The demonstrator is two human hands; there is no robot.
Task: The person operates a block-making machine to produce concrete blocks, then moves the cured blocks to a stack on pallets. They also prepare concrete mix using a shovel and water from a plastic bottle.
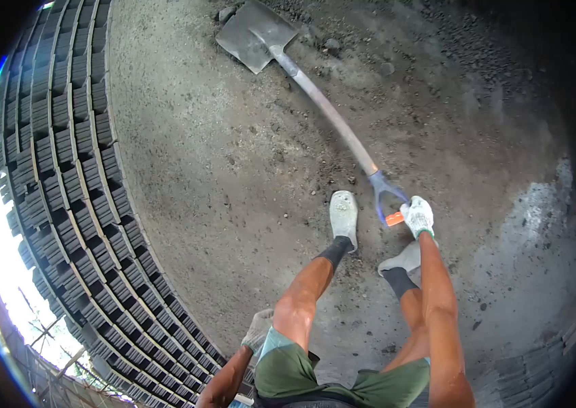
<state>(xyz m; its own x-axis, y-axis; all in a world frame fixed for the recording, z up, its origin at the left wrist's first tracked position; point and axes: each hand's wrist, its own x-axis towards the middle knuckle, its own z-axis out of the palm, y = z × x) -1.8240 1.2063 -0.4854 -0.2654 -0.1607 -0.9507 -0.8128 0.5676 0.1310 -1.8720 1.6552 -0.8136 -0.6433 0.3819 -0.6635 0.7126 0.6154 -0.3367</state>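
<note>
A shovel (337, 121) slants across the ground in the head view. Its flat metal blade (250, 34) lies at the far end, near some small stones. At the near end is a blue D-shaped handle with an orange grip (395, 218). My right hand (418, 215), in a white knitted glove, is closed around that handle. My left hand (258, 330), gloved too, is against my left thigh, away from the shovel. Its fingers look loosely stretched along the leg, partly hidden by it, with nothing seen in them.
A tall rack of stacked grey slabs (90, 204) on thin boards curves along the left. Dark gravel (471, 47) lies at the upper right, and a pale powdery patch (539, 211) at the right. More grey stacked pieces (539, 370) stand at the lower right. My boots (343, 216) are on the dirt floor.
</note>
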